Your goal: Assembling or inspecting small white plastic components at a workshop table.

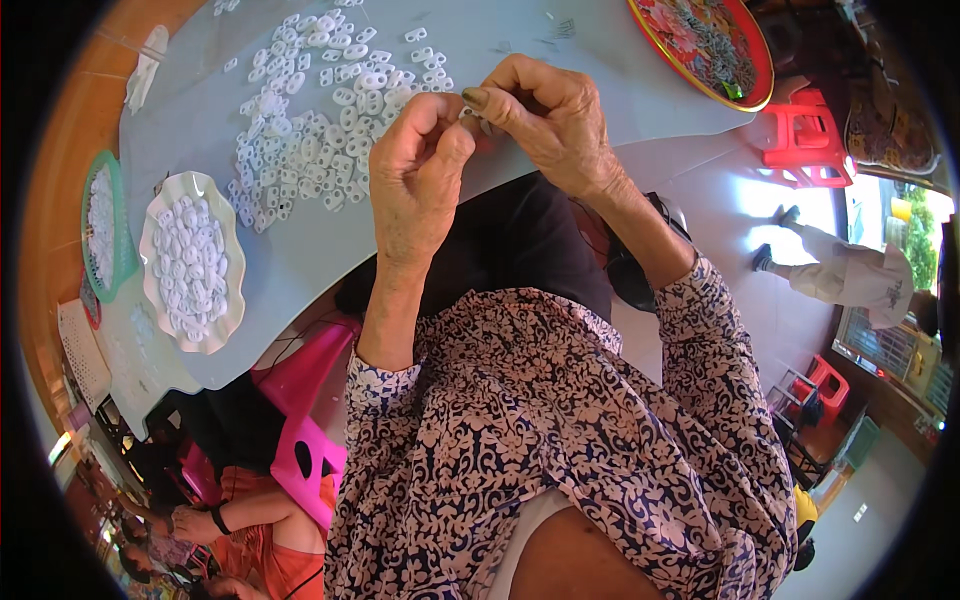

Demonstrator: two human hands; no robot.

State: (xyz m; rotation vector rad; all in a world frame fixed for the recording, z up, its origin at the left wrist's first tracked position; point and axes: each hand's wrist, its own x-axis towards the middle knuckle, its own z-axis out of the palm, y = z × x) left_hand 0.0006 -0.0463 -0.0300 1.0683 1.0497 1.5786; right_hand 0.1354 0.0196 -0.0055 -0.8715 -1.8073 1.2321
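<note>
Your left hand (420,175) and right hand (545,120) pinch one small white piece (468,113) above desk (640,105), near front edge; fingertips hide its long axis, direction unclear. Toward left edge: one scalloped dish (235,262), one green basket (124,235). Right end: one red-rimmed tray (764,70). Loose white pieces (300,150): uncountably many.
</note>
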